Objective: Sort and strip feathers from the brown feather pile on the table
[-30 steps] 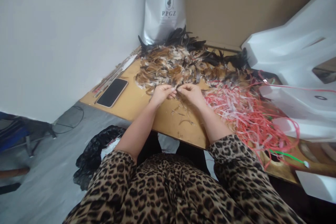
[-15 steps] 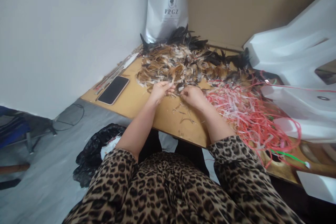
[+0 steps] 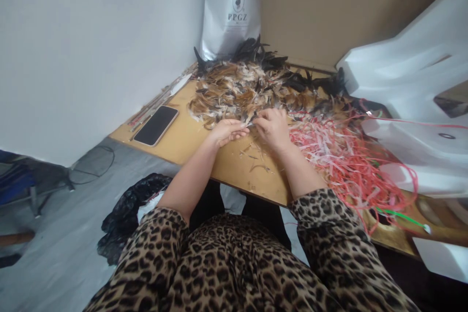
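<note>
A big heap of brown, white and black feathers point(image 3: 252, 87) covers the far part of a yellowish wooden table point(image 3: 190, 141). My left hand point(image 3: 227, 131) and my right hand point(image 3: 271, 126) meet at the near edge of the heap, fingers pinched together on a small feather point(image 3: 251, 125) between them. Both forearms rest over the table's front edge. A few loose feathers point(image 3: 258, 158) lie on the board just under my hands.
A tangle of red and pink plastic strips point(image 3: 340, 156) lies to the right. A black phone point(image 3: 156, 125) and thin sticks point(image 3: 161, 100) lie at the left. A silver bag point(image 3: 232, 9) stands at the back, white foam pieces point(image 3: 413, 83) at the right, a black bag point(image 3: 127, 209) on the floor.
My right hand has moved slightly up and toward the left hand, closing the gap at the heap's edge. The left hand has barely shifted.
</note>
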Action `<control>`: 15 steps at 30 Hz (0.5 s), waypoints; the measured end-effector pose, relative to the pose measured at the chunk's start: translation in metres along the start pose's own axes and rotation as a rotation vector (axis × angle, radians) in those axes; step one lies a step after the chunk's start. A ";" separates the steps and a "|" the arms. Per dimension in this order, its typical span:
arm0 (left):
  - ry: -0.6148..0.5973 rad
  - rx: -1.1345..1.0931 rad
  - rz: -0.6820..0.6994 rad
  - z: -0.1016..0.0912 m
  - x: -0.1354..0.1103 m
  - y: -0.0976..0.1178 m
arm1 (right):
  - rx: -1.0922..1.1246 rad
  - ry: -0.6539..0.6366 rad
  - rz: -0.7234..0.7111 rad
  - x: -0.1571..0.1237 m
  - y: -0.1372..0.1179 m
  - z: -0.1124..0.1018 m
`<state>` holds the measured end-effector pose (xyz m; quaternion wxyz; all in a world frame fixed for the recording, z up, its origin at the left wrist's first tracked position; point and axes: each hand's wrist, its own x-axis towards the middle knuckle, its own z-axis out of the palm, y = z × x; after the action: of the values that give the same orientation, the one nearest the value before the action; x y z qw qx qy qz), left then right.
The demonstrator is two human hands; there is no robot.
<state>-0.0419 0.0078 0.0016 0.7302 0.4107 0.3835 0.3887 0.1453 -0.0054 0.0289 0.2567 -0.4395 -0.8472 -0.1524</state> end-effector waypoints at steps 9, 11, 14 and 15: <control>-0.021 -0.039 -0.048 0.004 0.000 -0.001 | -0.017 0.019 -0.024 -0.001 -0.002 0.005; -0.039 -0.033 -0.055 0.005 -0.001 -0.001 | -0.007 0.026 -0.028 -0.002 -0.005 0.006; -0.048 -0.037 -0.044 0.005 0.000 -0.002 | 0.059 0.061 0.016 -0.003 -0.006 0.009; -0.042 -0.040 -0.026 0.005 0.000 -0.002 | 0.097 0.088 0.057 -0.003 -0.007 0.011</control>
<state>-0.0369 0.0059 0.0019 0.7511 0.3989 0.3655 0.3782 0.1382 -0.0062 0.0181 0.3188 -0.4434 -0.8286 -0.1231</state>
